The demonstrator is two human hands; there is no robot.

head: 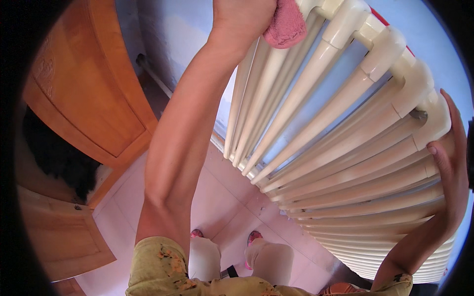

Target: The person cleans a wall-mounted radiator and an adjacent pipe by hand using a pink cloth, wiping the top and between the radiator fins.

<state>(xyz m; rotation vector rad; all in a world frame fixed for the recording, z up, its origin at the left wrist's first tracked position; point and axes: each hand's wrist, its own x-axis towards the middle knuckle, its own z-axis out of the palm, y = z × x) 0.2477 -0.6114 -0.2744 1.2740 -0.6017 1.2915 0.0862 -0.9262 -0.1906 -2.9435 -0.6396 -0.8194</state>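
A cream-coloured column radiator fans across the right half of the head view, against a pale blue wall. At the top, my left hand is closed on a pink fleecy cloth, which lies against the upper part of the radiator's left columns. The fingers of that hand are partly out of the picture. At the right, my right hand grips the rounded top of a radiator column, the thumb on the near side and the fingers reaching over behind it.
To the left stands a wooden cabinet with an orange-brown panelled door and a dark furry item inside. A pipe runs low along the wall. Pink floor tiles and my feet lie below; an orange-red object is at the bottom right.
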